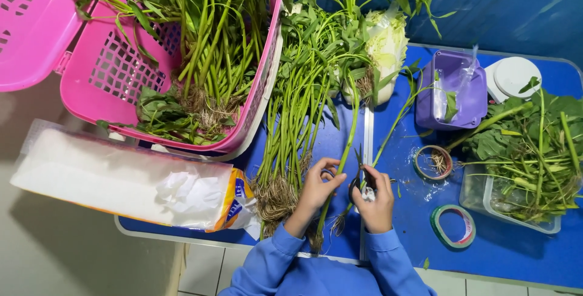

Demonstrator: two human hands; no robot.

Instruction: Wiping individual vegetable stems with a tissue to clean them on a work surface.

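My left hand (317, 188) pinches a long green vegetable stalk (347, 144) near its rooted end, over the blue table (516, 253). My right hand (375, 202) grips a pair of dark scissors (358, 177), blades pointing away from me and lying against the same stalk. Left of my hands lies a bundle of leafy green stalks with roots (291, 126).
A pink basket (115, 71) full of greens stands at the back left, a plastic pack of white tissue (121, 177) in front of it. A pale cabbage (388, 47), purple box (452, 89), two tape rolls (452, 226), white lid (515, 76) and clear tub of trimmed greens (528, 150) sit right.
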